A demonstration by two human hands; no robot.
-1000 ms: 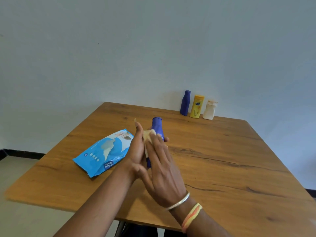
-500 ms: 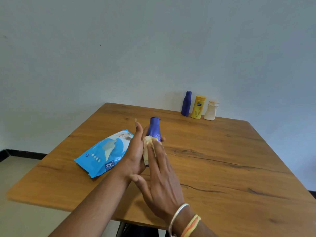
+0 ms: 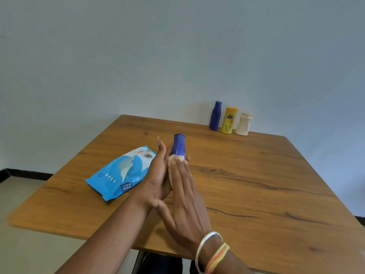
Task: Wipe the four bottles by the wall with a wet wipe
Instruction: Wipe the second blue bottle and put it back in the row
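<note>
My left hand (image 3: 158,175) holds a dark blue bottle (image 3: 179,145) over the table's middle, cap end pointing away from me. My right hand (image 3: 185,200) lies flat along the bottle's near side and presses a pale wet wipe (image 3: 173,165) against it. Only the bottle's far part shows; the rest is hidden between my hands. By the wall at the back stand three bottles in a row: a second blue bottle (image 3: 215,116), a yellow bottle (image 3: 229,120) and a white bottle (image 3: 244,124).
A blue wet-wipe pack (image 3: 120,173) lies flat on the wooden table (image 3: 256,184), just left of my hands. The table's far edge meets a plain wall. Floor shows past the left edge.
My right hand has slid the wipe back toward me along the bottle, uncovering more of the blue cap end. The left hand keeps its hold.
</note>
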